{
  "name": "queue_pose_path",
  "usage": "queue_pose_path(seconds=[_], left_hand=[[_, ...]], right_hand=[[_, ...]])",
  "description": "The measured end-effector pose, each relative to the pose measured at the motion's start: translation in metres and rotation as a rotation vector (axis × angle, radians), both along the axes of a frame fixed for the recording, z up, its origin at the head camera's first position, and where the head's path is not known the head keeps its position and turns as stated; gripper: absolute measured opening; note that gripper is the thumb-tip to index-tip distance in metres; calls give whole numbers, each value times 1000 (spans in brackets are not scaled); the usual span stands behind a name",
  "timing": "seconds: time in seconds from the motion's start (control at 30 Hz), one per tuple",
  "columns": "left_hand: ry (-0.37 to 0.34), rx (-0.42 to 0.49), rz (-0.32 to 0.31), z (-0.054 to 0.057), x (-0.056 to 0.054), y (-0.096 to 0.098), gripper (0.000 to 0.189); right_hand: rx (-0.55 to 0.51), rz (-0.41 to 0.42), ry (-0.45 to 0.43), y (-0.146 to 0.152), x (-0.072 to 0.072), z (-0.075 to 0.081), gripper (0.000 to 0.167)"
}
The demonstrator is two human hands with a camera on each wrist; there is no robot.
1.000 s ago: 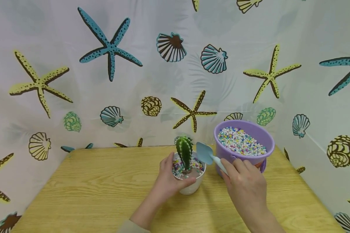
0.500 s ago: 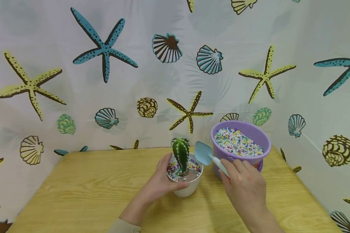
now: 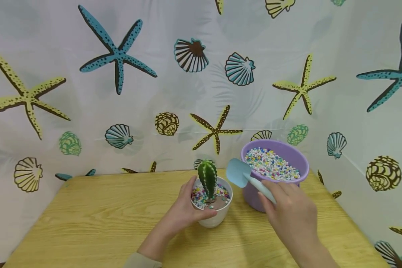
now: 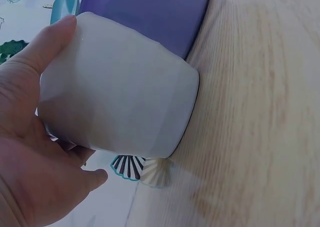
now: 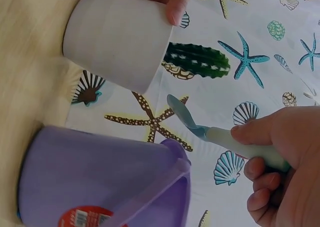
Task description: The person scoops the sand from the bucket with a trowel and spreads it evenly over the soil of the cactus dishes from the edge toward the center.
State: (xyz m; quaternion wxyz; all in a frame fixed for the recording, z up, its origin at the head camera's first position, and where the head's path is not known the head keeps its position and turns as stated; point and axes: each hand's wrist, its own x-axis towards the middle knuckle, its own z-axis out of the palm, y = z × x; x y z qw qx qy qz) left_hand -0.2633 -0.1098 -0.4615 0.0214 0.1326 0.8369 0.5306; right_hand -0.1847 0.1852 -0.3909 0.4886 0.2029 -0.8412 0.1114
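One blue trowel (image 3: 239,173), its blade raised above the rims of one white pot (image 3: 216,219) and one purple bucket (image 3: 254,195), apart from both. One cactus (image 3: 207,180) stands in the pot. A narrow gap separates pot and bucket; the table (image 3: 104,212) runs wide leftward. Right hand (image 3: 291,212): fingers curled round the trowel's handle. Left hand (image 3: 188,210): thumb and fingers spread wide, gripping the pot.

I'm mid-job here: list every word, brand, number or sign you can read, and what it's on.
Readable text: none.
Red label on the purple bucket, right wrist view: pale patches with dark marks, too blurred to read.
White pot and light-blue trowel: no lettering visible.
Backdrop: starfish and shell prints, no lettering visible.
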Motion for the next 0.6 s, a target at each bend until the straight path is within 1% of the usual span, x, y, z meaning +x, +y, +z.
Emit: queue_pose_path(seconds=[0.1,0.27,0.43,0.6], left_hand=[[12,-8,9,0,2,0,135],[23,-15,12,3,3,2,133],[23,-31,22,3,3,1,131],[25,-18,17,1,3,1,132]], right_hand=[[1,-14,-18,4,2,8,33],[-45,-46,-81,17,5,21,32],[-108,-86,-165,33,4,35,31],[-160,-111,-267,50,1,45,28]])
